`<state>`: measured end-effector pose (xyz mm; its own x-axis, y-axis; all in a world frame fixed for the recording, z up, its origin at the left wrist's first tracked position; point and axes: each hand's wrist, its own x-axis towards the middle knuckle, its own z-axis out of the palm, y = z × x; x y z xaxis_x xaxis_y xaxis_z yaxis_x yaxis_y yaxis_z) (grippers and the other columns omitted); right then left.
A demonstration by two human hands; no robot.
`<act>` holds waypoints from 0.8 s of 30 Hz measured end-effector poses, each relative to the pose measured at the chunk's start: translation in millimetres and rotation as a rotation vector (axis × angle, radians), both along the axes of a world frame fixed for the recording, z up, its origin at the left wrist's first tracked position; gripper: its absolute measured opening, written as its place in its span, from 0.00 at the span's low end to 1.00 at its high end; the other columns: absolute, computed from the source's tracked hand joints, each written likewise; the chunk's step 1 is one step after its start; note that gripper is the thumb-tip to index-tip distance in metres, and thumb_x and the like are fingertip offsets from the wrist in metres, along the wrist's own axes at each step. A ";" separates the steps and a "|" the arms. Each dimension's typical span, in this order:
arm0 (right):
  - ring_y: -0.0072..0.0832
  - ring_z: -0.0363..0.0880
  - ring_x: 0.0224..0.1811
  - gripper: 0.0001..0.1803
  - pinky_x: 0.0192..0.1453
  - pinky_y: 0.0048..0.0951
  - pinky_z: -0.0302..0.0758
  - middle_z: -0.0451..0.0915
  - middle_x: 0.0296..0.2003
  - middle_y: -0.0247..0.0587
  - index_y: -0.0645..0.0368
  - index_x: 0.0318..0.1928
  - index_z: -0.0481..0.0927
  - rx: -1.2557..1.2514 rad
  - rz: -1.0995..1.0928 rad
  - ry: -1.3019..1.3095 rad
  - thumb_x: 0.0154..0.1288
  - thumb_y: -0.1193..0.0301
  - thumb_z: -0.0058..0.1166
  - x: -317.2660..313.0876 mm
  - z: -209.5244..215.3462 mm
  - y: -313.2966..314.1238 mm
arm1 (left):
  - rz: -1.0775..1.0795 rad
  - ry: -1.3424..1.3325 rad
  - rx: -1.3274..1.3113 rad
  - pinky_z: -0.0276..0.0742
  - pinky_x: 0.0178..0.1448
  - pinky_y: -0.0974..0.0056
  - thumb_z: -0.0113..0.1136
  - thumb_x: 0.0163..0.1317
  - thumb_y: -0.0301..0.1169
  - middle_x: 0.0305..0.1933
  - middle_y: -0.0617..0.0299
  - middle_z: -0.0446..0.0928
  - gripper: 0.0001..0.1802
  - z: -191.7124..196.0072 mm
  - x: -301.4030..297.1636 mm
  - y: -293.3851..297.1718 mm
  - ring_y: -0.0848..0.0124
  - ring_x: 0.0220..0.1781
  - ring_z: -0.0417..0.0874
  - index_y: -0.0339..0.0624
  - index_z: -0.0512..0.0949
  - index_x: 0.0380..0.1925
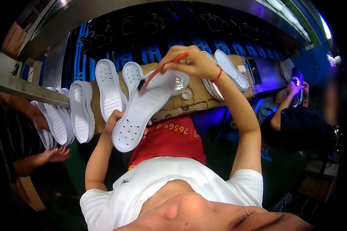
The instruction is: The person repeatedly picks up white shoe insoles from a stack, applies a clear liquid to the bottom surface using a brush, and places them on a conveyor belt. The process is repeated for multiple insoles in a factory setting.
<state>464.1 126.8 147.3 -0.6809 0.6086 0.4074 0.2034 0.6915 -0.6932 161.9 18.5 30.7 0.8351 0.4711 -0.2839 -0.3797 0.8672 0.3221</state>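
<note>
A white shoe sole (127, 133) is gripped near its holed heel end by my left hand (113, 120), thumb on one edge and fingertips showing at the other. The sole tilts up and away over the front of the bench. In my right hand (194, 63) is an orange-handled brush (152, 76), pinched between thumb and fingers. Its dark bristles are at the left edge of the sole; whether they touch it I cannot tell. Just right of the sole sit a glossy clear dish (181, 82), partly hidden, and a small round white cap (186, 94).
Cardboard (173, 109) covers the bench front. White soles (82, 111) stand in stacks at left, with more soles (231, 71) at right. Blue slatted racks (150, 52) with dark shoe parts lie behind. A person's hand (58, 154) is at left; another person (297, 119) works at right under violet light.
</note>
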 end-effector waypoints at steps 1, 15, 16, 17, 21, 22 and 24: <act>0.29 0.83 0.39 0.09 0.46 0.28 0.78 0.85 0.34 0.39 0.59 0.39 0.87 -0.010 0.029 -0.054 0.66 0.68 0.58 -5.2 1.7 1.2 | -0.004 -0.025 -0.016 0.80 0.52 0.47 0.44 0.54 0.48 0.57 0.34 0.70 0.43 1.2 4.2 2.2 0.44 0.47 0.79 0.27 0.60 0.66; 0.25 0.85 0.36 0.09 0.44 0.26 0.78 0.86 0.33 0.41 0.63 0.41 0.85 -0.174 -0.481 0.228 0.67 0.72 0.56 44.7 -46.5 -65.0 | 0.227 -0.045 0.209 0.81 0.53 0.49 0.48 0.56 0.52 0.57 0.42 0.71 0.43 -13.9 37.5 6.2 0.49 0.48 0.80 0.27 0.62 0.64; 0.25 0.85 0.36 0.09 0.44 0.26 0.79 0.86 0.34 0.41 0.63 0.41 0.85 -0.280 -0.435 0.324 0.66 0.72 0.56 35.1 -52.1 -78.1 | 0.284 -0.010 0.200 0.79 0.55 0.48 0.48 0.57 0.52 0.59 0.42 0.70 0.43 -17.7 39.3 6.7 0.48 0.51 0.80 0.28 0.61 0.65; 0.25 0.85 0.36 0.09 0.44 0.26 0.78 0.86 0.34 0.42 0.63 0.41 0.85 -0.268 -0.392 0.309 0.66 0.72 0.56 27.4 -53.5 -88.8 | 0.350 0.026 0.191 0.78 0.58 0.46 0.48 0.58 0.52 0.61 0.42 0.69 0.43 -22.1 37.4 5.8 0.48 0.53 0.80 0.28 0.60 0.66; 0.27 0.85 0.37 0.08 0.43 0.25 0.78 0.86 0.34 0.43 0.63 0.40 0.86 -0.202 -0.222 0.207 0.66 0.72 0.57 23.3 -52.8 -104.6 | 0.453 0.092 0.392 0.59 0.74 0.47 0.47 0.66 0.47 0.71 0.45 0.62 0.40 -3.8 40.5 13.2 0.51 0.70 0.66 0.32 0.53 0.70; 0.27 0.85 0.37 0.08 0.43 0.25 0.79 0.86 0.34 0.43 0.62 0.40 0.86 -0.182 -0.182 0.174 0.66 0.72 0.57 26.2 -50.2 -104.8 | 0.432 -0.004 0.302 0.57 0.75 0.47 0.55 0.64 0.41 0.72 0.48 0.60 0.41 1.1 37.9 15.7 0.51 0.72 0.64 0.33 0.52 0.71; 0.27 0.84 0.37 0.08 0.43 0.25 0.78 0.85 0.35 0.42 0.64 0.41 0.86 -0.219 -0.255 0.204 0.66 0.74 0.56 32.1 -43.3 -101.9 | 0.417 0.089 0.413 0.58 0.75 0.47 0.61 0.60 0.34 0.71 0.49 0.61 0.43 -9.7 25.4 20.5 0.51 0.72 0.64 0.35 0.52 0.71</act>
<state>496.1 24.9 104.0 -0.4152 0.8353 0.3603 0.1917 0.4675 -0.8629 187.3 38.9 21.0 0.5377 0.8404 -0.0677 -0.6176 0.4472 0.6470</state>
